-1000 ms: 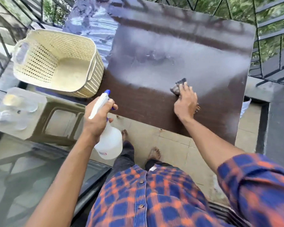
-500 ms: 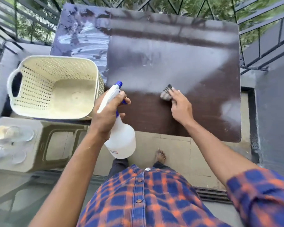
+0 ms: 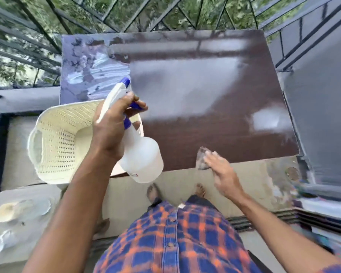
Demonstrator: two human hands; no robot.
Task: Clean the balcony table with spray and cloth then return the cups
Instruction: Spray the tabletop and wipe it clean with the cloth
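Note:
The dark brown balcony table [image 3: 224, 125] fills the middle, with wet streaks on its far left part. My left hand [image 3: 114, 125] grips a white spray bottle [image 3: 144, 158] with a blue nozzle, held above the table's left side, its nozzle pointing away from me. My right hand [image 3: 222, 172] lies with straight fingers on a small dark cloth [image 3: 201, 159] at the table's near edge; this part is blurred. Clear cups [image 3: 6, 211] stand on a pale stool at the lower left.
A cream perforated basket [image 3: 53, 146] sits on the table's near left corner, under my left arm. A black metal railing [image 3: 126, 14] borders the far side and a grey wall [image 3: 323, 115] the right. My bare feet [image 3: 154, 192] stand on the tiled floor.
My right hand slid the cloth from the table's middle back to its near edge. My left hand lifted the spray bottle higher and farther over the table.

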